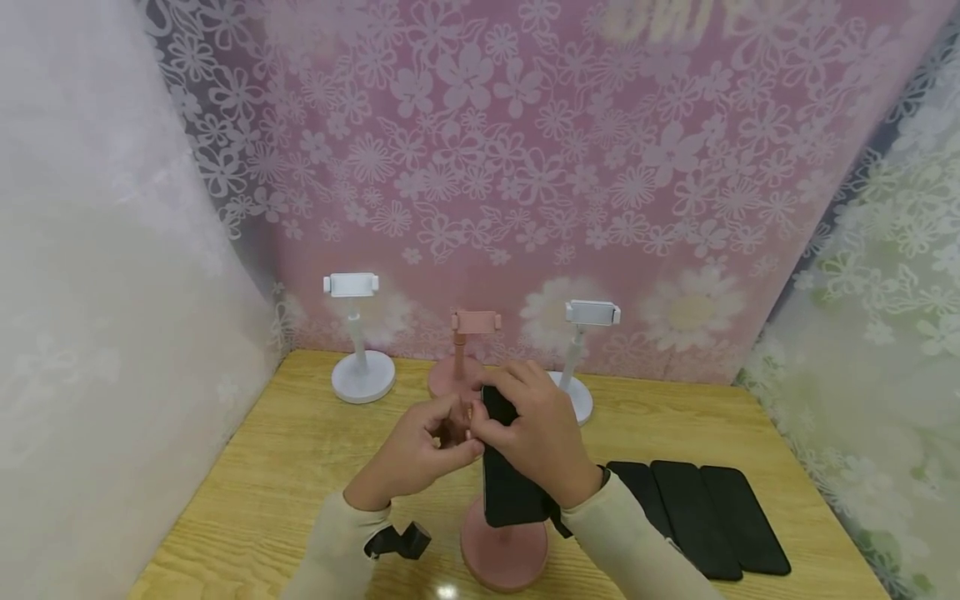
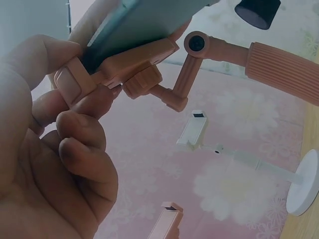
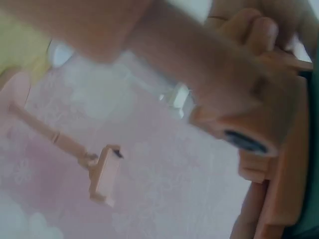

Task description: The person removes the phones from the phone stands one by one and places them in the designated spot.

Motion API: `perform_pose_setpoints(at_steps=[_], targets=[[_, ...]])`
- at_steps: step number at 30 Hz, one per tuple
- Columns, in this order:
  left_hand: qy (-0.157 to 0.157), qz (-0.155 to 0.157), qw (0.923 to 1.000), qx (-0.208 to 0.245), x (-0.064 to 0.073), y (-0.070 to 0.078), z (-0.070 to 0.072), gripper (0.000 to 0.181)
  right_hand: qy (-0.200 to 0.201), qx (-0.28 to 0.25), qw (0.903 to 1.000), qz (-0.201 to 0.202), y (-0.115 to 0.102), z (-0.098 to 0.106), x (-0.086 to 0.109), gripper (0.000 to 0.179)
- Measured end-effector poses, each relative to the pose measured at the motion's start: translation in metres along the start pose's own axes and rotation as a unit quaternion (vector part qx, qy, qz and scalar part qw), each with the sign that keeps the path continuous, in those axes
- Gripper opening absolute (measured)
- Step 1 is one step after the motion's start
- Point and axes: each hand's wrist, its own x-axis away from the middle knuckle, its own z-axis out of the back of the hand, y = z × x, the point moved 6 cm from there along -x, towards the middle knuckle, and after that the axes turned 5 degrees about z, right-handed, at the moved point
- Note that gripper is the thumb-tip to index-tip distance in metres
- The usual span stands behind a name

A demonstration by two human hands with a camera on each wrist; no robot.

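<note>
A black smartphone lies against the holder of a pink phone stand, whose round base is on the table near me. My left hand pinches the end piece of the pink clamp between thumb and fingers, as the left wrist view shows. My right hand grips the phone from above, with its thumb on the dark screen and its fingers at the far edge. In the right wrist view, the stand's arm and the holder's back cover part of that grip.
Behind the hands stand a white phone stand on the left, another pink one in the middle and a white one on the right. Several black phones lie side by side at the right. A floral curtain backs the wooden table.
</note>
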Motion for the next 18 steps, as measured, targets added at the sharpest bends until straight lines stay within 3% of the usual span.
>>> perform_pose_setpoints(at_steps=[7, 18], targets=[[-0.026, -0.001, 0.9993, 0.026, -0.0009, -0.0016, -0.0015, 0.021, 0.0, -0.043, 0.9988, -0.024, 0.0035, 0.0034, 0.0018, 0.018], [-0.053, 0.004, 0.9982, 0.03, -0.0001, -0.0012, -0.0004, 0.021, 0.004, -0.074, 0.9971, -0.016, 0.0039, 0.0041, 0.0027, 0.017]])
